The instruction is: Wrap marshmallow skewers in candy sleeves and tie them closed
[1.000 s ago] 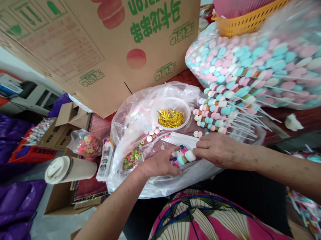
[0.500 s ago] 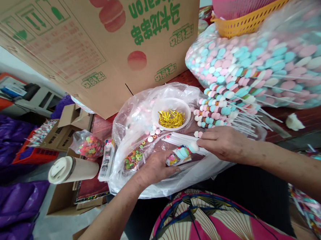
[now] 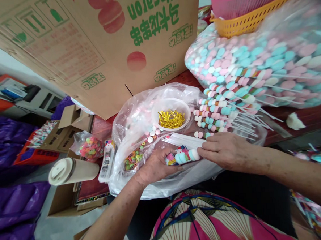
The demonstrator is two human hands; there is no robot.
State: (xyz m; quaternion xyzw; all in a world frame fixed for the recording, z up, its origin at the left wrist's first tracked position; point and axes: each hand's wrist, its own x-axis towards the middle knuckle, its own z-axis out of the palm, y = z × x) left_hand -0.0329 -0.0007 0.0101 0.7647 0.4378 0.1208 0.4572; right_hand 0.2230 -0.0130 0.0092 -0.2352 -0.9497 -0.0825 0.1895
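Note:
My left hand (image 3: pixel 157 166) is closed around the left end of a marshmallow skewer (image 3: pixel 186 156), blue and white, with a colourful printed wrapper at that end. My right hand (image 3: pixel 224 150) pinches the skewer's other end, by the white marshmallow; its fingers hide the stick. Just behind lie white sticks (image 3: pixel 185 141) and another marshmallow skewer (image 3: pixel 203 134), partly hidden by my right hand. A round plastic bowl (image 3: pixel 155 115) of gold twist ties (image 3: pixel 171 119) stands beyond. Small ring-shaped candies (image 3: pixel 134 159) lie to the left on the clear plastic sheet (image 3: pixel 126 185).
A pile of marshmallow skewers (image 3: pixel 217 111) lies right of the bowl, before a large bag of marshmallows (image 3: pixel 268 55). A tall carton (image 3: pixel 104 54) stands behind. At left are a lidded cup (image 3: pixel 76 170), a bag of candies (image 3: pixel 90 146) and a stack of printed wrappers (image 3: pixel 107 161).
My right hand has moved slightly down and right, uncovering more of the skewer lying behind it. The held skewer now lies more level between my hands.

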